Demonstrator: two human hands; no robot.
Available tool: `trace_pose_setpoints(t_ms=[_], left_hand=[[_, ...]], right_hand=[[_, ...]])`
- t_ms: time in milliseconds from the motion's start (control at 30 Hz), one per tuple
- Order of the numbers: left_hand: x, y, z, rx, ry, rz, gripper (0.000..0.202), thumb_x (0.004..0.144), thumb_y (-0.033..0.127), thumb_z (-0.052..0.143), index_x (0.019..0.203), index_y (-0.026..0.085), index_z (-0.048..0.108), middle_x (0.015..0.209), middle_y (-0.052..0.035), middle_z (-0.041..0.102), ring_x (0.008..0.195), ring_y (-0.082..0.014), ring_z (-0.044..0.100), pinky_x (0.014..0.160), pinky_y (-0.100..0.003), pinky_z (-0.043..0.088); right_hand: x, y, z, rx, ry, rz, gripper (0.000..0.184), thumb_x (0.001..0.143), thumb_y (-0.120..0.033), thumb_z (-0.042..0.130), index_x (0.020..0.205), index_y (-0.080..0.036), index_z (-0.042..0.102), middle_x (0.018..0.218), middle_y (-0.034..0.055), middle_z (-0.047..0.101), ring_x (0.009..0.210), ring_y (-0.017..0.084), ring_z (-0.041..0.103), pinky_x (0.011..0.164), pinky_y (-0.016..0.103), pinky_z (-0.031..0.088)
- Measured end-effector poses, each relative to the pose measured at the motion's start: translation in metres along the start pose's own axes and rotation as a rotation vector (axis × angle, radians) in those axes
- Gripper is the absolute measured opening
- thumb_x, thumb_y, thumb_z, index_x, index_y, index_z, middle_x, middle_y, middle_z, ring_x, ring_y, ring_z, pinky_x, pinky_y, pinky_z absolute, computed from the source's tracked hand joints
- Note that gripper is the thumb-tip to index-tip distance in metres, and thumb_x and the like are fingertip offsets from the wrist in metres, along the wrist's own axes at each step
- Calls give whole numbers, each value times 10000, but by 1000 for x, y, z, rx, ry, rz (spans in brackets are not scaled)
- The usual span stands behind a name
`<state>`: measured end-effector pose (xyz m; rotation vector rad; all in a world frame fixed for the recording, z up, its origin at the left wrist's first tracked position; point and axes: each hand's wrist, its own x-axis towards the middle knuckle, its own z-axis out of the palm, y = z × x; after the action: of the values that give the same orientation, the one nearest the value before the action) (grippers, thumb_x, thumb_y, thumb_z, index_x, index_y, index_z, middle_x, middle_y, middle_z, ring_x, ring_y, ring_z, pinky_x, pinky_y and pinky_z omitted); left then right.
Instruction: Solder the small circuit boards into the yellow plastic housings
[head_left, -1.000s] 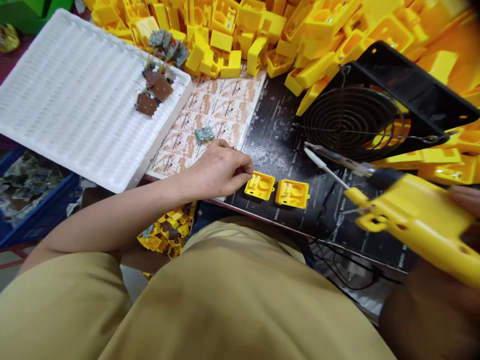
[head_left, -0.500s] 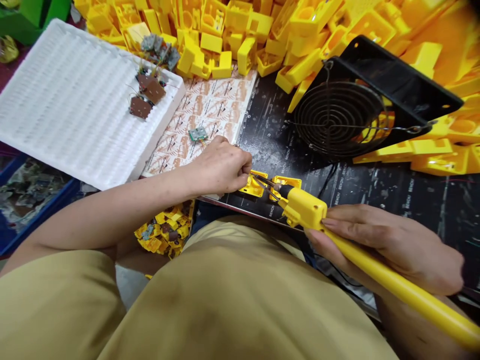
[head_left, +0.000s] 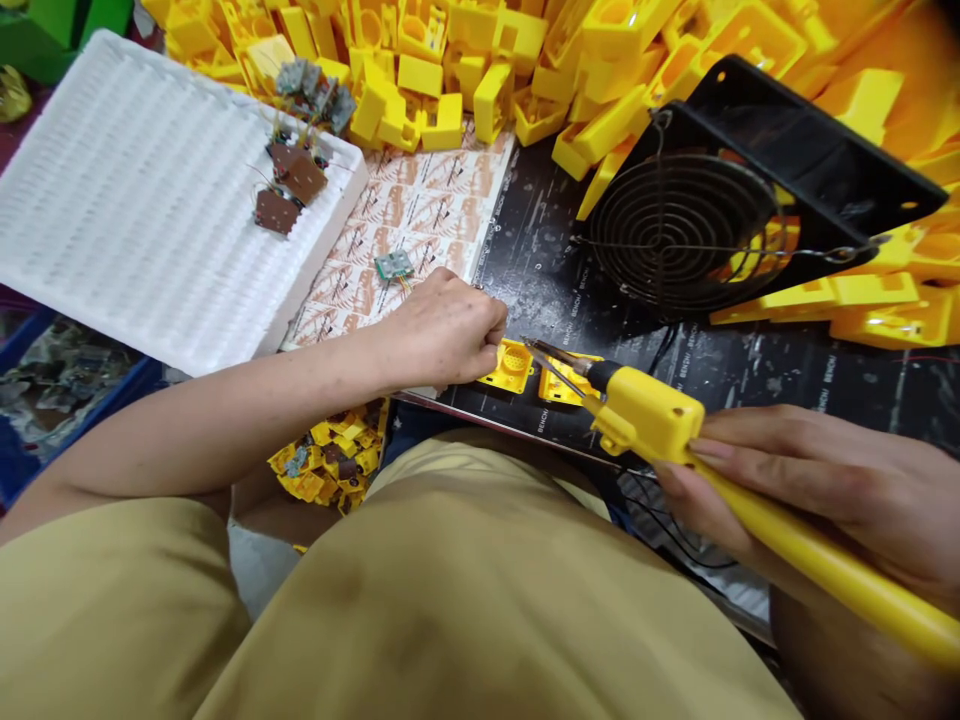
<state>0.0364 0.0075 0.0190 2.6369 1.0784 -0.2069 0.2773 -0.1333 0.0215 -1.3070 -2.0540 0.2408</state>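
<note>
"Containers first: what's out?"

"White foam tray (head_left: 150, 200), upper left. Two brown boards (head_left: 276, 210) show plainly toward its right end; a clump of grey boards (head_left: 315, 90) at the far edge overlaps too much to count. Blue crate (head_left: 82, 425), low left, holds a heap of loose boards (head_left: 60, 370), uncountable."

"Yellow cases?"

"On the tabletop (head_left: 540, 215), by the front edge, two small ones, open side up: left case (head_left: 514, 362), with a perforated round inside, and right case (head_left: 559, 385), partly behind the tool. Many more in a big pile (head_left: 465, 75) at the back, past counting."

"Hands?"

"Two. Right hand (head_left: 832, 480): grip closed round one yellow soldering tool (head_left: 652, 415), its tip up by the gap between the cases; contact unclear. Left hand (head_left: 450, 335): fingers curled in at the left case's edge. Fingertips hidden, so can't tell whether that grip is pinching anything."

"Anything else, singly?"

"One green board (head_left: 394, 265) on one patterned sheet (head_left: 450, 190), just beyond the left hand; its thin wires run behind that hand. One black fan (head_left: 667, 235), right of the sheet, before the pile."
</note>
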Motion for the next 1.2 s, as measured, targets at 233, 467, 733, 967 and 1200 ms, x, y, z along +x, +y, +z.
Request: trace_pose_setpoints(t_ms=[233,467,733,967,1200], left_hand=[[0,4,1,26,-30,-1,179,744,198,510,726,163,684,651,-32,672,684,-197,647,867,-397,447],[-19,-16,-16,-86,282,-105,260,853,370,500,908,192,682,826,-31,678,832,-188,620,818,-325,445],[-32,-26,7,-28,268,-267,406,870,480,467,818,168,722,788,-80,672,799,-218,610,748,-342,447],[-34,-25,24,-374,254,-6,184,836,269,546,866,194,711,924,-21,728,935,-175,627,950,-350,400],[-31,-22,15,-340,141,-59,130,817,277,604,811,209,715,806,12,736,893,-187,622,1038,-469,281]], right_hand=[[2,-13,7,35,71,186,311,861,-359,677,1165,-325,626,900,11,698,733,195,677,617,316,589],[-4,9,3,32,95,-68,600,863,-441,662,1407,-273,474,965,49,707,705,187,675,586,298,547],[31,11,43,-87,-16,-266,201,879,-224,658,1072,-189,611,807,3,680,681,136,652,706,245,539],[48,7,97,-155,-66,-263,251,901,-234,619,1134,-170,553,861,49,660,793,187,652,921,411,505],[32,-5,50,-49,31,-193,270,832,-244,720,1083,-236,623,755,-25,668,640,125,627,781,261,513]])
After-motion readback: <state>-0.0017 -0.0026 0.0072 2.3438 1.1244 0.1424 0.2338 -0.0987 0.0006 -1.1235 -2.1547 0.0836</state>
